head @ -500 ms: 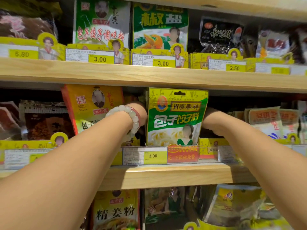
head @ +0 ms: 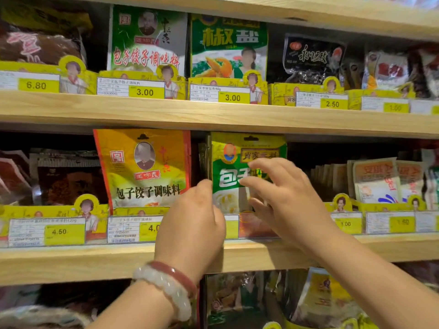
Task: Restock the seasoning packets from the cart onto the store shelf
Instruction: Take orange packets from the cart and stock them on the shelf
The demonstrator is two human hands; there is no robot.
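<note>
The green packet [head: 247, 172] stands upright at the front of its row on the middle shelf [head: 71, 262], long axis vertical, printed face toward the camera, with more of the same pack stacked edge-on behind it at its left. Both hands are at it. The right hand [head: 282, 198] lies across the packet's face, fingers spread and nearly straight, fingertips on the white lettering, pressing or steadying it, not gripping. The left hand [head: 192, 224] is at the packet's lower left corner with fingers curled; whether they pinch the edge or only nudge it I cannot tell, as the knuckles hide the contact. The packet lies straight ahead of and slightly above both hands, the right one nearer its centre, so any squaring-up push would likely come from that palm going straight back into the shelf, with the left hand guiding the side edge. Just left stands an orange-yellow packet [head: 142, 172], upright and close beside the left hand but apart from it. A row of yellow price tags [head: 64, 232] runs along the shelf front below. The left wrist wears a pale bead bracelet [head: 166, 290] and a red band. The cart is not in view.
</note>
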